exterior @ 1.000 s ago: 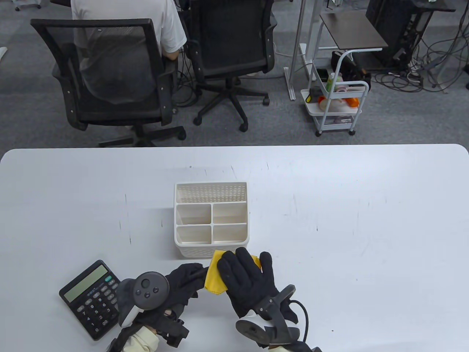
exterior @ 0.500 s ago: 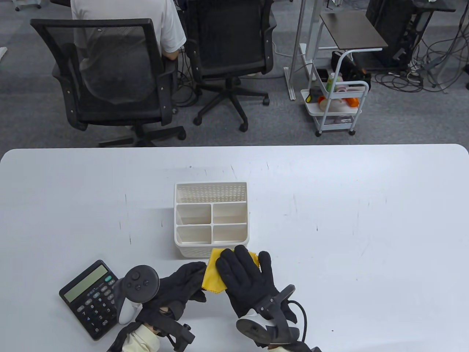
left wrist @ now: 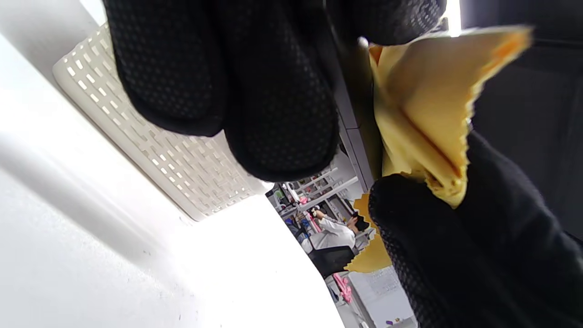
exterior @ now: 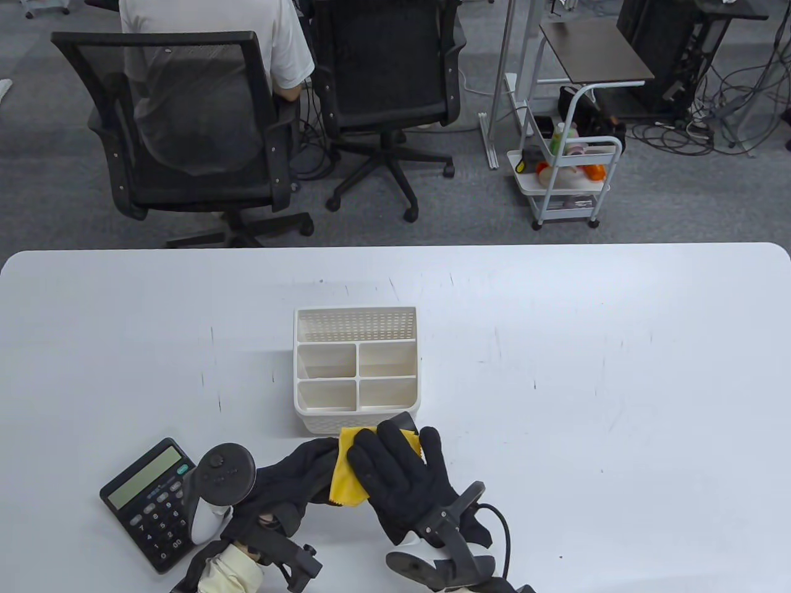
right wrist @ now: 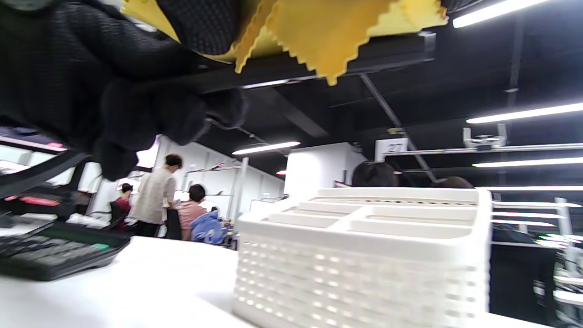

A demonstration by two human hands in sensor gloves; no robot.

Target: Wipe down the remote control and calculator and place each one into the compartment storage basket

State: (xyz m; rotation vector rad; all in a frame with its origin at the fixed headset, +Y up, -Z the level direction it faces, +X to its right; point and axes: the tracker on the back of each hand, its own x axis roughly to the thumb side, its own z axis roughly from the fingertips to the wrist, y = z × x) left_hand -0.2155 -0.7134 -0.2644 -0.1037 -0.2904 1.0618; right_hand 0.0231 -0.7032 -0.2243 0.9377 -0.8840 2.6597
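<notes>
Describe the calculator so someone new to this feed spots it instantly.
On the white table, go to the near left corner, left of the left hand. The calculator lies flat there: black, keyed, with a pale green display.

basket (exterior: 357,361) – white perforated plastic | cloth (exterior: 346,479) – yellow, pinked edge | table (exterior: 618,370) – smooth white

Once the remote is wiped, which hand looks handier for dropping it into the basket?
Probably the left hand. It grips the remote, while the right hand presses the yellow cloth on it. The basket stands just beyond both hands, its compartments empty.
</notes>
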